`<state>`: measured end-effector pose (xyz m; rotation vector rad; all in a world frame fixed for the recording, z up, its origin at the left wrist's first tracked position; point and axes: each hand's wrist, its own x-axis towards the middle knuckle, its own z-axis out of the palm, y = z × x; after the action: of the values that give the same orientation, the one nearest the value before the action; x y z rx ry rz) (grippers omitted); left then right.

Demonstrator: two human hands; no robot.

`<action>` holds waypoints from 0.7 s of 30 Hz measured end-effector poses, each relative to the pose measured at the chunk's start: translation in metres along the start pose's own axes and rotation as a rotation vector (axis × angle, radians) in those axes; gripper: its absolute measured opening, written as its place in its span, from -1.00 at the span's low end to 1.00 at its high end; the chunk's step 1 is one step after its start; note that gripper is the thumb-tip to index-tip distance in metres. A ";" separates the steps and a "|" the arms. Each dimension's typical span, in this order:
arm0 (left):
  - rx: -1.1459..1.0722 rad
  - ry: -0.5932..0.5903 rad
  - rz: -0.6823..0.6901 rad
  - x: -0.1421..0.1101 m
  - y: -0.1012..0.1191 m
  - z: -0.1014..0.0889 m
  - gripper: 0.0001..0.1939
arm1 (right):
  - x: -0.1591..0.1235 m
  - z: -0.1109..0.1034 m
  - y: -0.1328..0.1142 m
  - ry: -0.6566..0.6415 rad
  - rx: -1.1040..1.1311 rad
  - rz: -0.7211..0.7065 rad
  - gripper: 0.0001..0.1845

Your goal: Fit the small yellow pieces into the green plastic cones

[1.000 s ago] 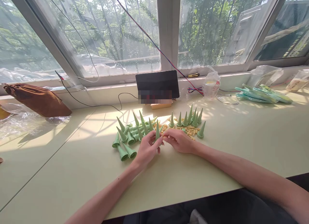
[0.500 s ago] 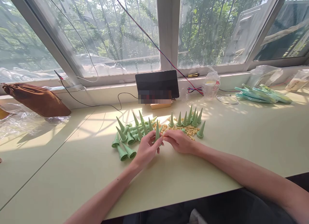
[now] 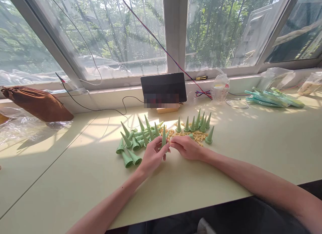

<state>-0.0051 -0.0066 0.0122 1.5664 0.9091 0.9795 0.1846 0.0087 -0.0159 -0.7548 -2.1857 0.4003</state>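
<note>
My left hand (image 3: 155, 153) is closed around a green plastic cone (image 3: 164, 137), its tip pointing up. Right beside it, my right hand (image 3: 185, 147) has its thumb and forefinger pinched at the cone's lower side; whatever is between those fingertips is too small to make out. To the left lies a group of green cones (image 3: 136, 145), some tipped over with their open ribbed ends showing. Several more cones (image 3: 197, 125) stand upright behind my right hand. Small yellowish tube-like pieces (image 3: 200, 136) are scattered among the cones and behind both hands.
A dark tablet (image 3: 163, 88) leans at the window sill on a small cardboard box (image 3: 167, 109). At the left is a brown drawstring bag (image 3: 40, 103) on clear plastic. Bagged cup (image 3: 220, 89), a coiled white cable (image 3: 236, 103) and teal packets (image 3: 274, 98) lie along the back right.
</note>
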 end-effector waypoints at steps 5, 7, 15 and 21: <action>0.025 0.003 0.025 0.000 -0.001 -0.001 -0.77 | -0.001 0.001 0.004 -0.012 -0.029 0.001 -0.64; 0.032 -0.003 0.032 0.000 -0.001 -0.001 -0.77 | -0.001 0.001 0.004 -0.017 -0.031 -0.002 -0.63; 0.042 -0.016 0.036 -0.001 0.001 -0.001 -0.80 | -0.003 0.002 0.006 -0.037 -0.032 0.001 -0.61; 0.071 -0.039 0.033 -0.001 -0.002 -0.001 -0.77 | -0.002 0.002 0.005 -0.055 -0.060 0.005 -0.57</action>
<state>-0.0060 -0.0067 0.0105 1.6588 0.9020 0.9455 0.1866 0.0114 -0.0209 -0.7904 -2.2567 0.3629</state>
